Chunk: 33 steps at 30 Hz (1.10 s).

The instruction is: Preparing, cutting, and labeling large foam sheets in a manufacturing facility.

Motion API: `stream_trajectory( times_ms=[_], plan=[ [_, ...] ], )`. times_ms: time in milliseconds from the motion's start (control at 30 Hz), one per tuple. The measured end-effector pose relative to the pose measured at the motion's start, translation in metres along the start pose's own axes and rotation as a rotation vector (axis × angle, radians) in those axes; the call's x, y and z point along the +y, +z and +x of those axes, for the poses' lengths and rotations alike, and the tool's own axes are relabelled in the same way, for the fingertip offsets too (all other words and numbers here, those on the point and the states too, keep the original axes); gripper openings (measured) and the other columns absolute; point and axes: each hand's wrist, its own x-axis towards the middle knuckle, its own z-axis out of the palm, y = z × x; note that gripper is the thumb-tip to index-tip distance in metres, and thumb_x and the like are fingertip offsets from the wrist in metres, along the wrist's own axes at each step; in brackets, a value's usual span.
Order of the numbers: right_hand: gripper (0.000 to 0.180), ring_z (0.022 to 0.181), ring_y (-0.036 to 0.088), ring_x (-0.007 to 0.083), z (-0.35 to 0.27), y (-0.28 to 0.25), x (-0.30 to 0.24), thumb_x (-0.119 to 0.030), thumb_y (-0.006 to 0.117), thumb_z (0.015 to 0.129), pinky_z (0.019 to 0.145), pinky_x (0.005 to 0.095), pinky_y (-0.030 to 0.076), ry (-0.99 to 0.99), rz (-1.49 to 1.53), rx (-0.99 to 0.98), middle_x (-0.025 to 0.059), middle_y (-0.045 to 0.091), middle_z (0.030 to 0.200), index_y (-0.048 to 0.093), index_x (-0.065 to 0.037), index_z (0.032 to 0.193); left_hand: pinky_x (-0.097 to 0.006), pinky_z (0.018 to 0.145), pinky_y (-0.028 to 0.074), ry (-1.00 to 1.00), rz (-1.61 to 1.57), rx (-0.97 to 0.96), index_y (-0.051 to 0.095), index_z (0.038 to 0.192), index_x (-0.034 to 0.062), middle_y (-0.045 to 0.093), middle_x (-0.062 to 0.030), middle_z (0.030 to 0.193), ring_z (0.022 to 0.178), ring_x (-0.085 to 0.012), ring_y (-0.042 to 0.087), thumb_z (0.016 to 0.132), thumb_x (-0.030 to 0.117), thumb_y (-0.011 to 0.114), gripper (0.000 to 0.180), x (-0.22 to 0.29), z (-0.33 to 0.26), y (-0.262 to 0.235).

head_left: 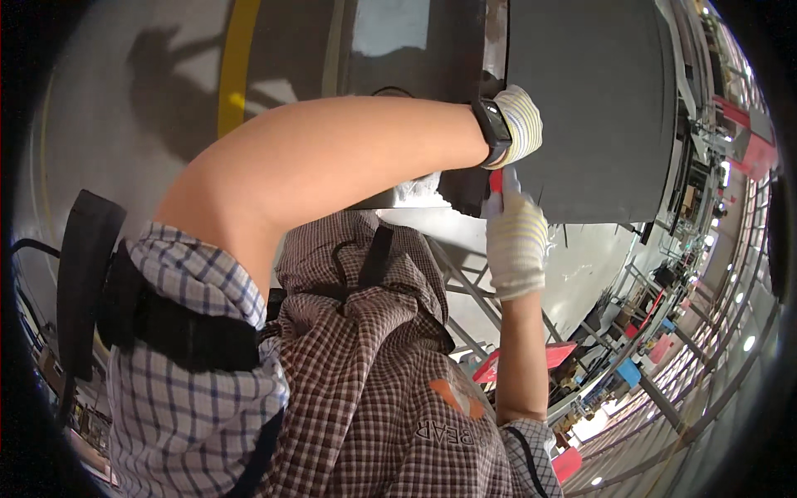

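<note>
My left hand (521, 124), in a striped white knit glove, reaches across to the left edge of a large dark grey sheet (594, 116). Its fingers are hidden beyond the hand, so their grip cannot be made out. A black band with a small screen (493, 133) circles that wrist. Just nearer, my right hand (516, 245), gloved the same way, is closed around a small red tool (496, 180). One finger stretches forward along the tool. Its working end is hidden near my left wrist, so its exact kind does not show.
A dark strip with a worn, scuffed edge (495, 41) runs along the sheet's left side. Crumpled white material (419, 191) lies below my left forearm. Metal frame bars (465, 290) stand under the work surface. A yellow floor line (237, 70) is at left; cluttered racks (639, 365) are at right.
</note>
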Motion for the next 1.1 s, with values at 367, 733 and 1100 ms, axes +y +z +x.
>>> stream_trajectory(
  times_ms=[367,733,1100],
  plan=[
    [0.026,0.071,0.063,0.0452,-0.054,0.038,0.023,-0.022,0.054,0.095,0.060,0.0522,0.050,0.175,0.252,-0.347,0.0259,0.064,0.075,0.051,0.004,0.102,-0.053,0.099,0.040,-0.046,0.116,0.074,0.066,0.117,-0.0052,0.060,-0.0305,0.124,0.124,-0.0428,0.053,0.072,0.043,0.075,0.067,0.011,-0.002,0.031],
    [0.035,0.075,0.066,0.0436,-0.056,0.061,0.027,-0.027,0.055,0.095,0.063,0.0510,0.053,0.184,0.028,-0.373,0.0266,0.066,0.077,0.050,0.007,0.101,-0.053,0.103,0.041,-0.024,0.126,0.014,0.063,0.123,-0.0051,0.056,-0.0301,0.131,0.124,-0.0406,0.055,0.087,0.014,0.058,0.041,0.014,-0.001,0.015],
    [0.039,0.080,0.066,0.0450,-0.091,0.090,0.057,-0.034,0.056,0.095,0.068,0.0508,0.054,0.559,0.109,-0.470,0.0287,0.066,0.080,0.052,0.004,0.103,-0.056,0.106,0.037,-0.014,0.060,-0.041,0.063,0.123,-0.0042,0.056,-0.0293,0.131,0.124,-0.0419,0.054,0.086,0.011,0.060,0.040,0.019,0.001,0.005]
  ],
)
